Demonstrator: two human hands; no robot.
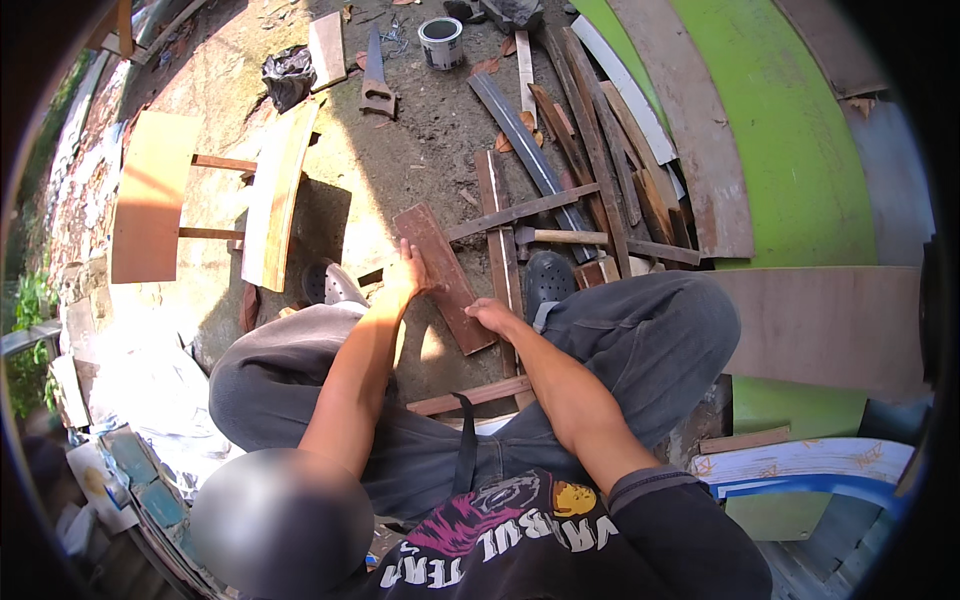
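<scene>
A short reddish-brown wooden board (437, 250) lies tilted between my knees, its far end toward the left. My left hand (408, 270) is closed on its left edge, fingers toward the far end. Near the close end, my right hand (490, 315) grips the right edge, with the fingertips partly hidden. Just beyond the board, a thin wooden strip (525, 212) runs across a darker upright-lying plank (500, 230). Right of the board rests a hammer (568, 237) with a pale wooden handle.
A handsaw (377, 95), a paint can (440, 45) and a black plastic bag (288, 77) sit farther off. A pale wooden frame of two panels (275, 200) stands at left. Long timber strips (590, 120) are piled at right, beside green sheets (770, 120).
</scene>
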